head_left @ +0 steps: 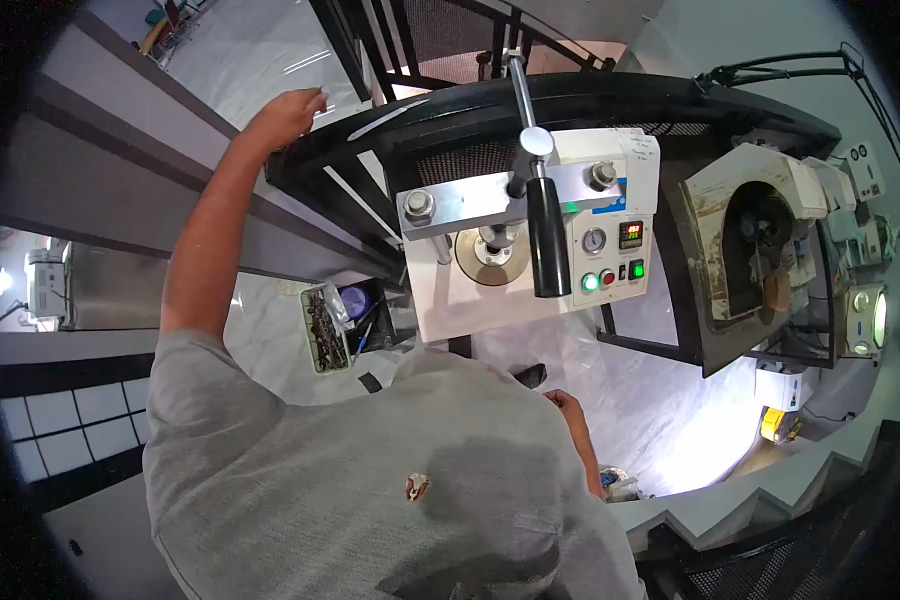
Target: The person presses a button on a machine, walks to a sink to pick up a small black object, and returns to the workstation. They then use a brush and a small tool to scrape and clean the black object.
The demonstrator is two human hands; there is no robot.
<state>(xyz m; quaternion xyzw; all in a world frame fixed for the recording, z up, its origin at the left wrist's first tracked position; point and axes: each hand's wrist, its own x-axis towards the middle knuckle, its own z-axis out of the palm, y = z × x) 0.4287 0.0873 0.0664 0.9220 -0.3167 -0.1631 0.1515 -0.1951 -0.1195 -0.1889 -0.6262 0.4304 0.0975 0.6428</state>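
My left arm stretches out to the upper left, where my left hand [288, 118] hangs just past the end of the black curved bench [315, 150]. Its fingers are bent together, with a small dark spot at the tips that I cannot identify. Low beside my body is my right hand [568, 408], fingers curled in; what they may hold is too small to tell. Between the hands stands a white press machine [490, 318] with a metal crossbar [470, 203], a black-handled lever [547, 240], a round plate [492, 262] and lit green buttons [590, 282].
On the floor, a tray of small dark pieces [325, 335] sits by a black bin [375, 320]. To the right are a worn machine with a round opening [705, 215] and a yellow object [778, 425]. Black railing [450, 40] runs behind the bench.
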